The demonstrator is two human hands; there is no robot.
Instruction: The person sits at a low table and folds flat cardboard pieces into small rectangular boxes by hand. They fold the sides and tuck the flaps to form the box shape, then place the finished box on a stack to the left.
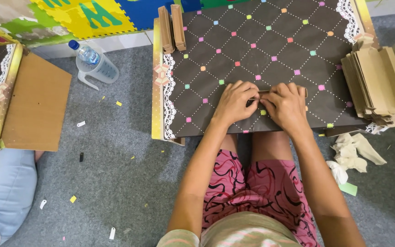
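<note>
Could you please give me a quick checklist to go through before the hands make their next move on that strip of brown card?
1. Both hands on the strip: left hand and right hand both pinch the brown card strip. Ok.
2. Strip supported by the dark patterned board: ok.
3. Fold line straight: hidden under the fingers. Cannot tell.
4. Two finished folded pieces lie apart at the board's far corner: ok.
5. Stack of flat card blanks beside the right hand: ok.
6. Water bottle in jug stands off the board: ok.
</note>
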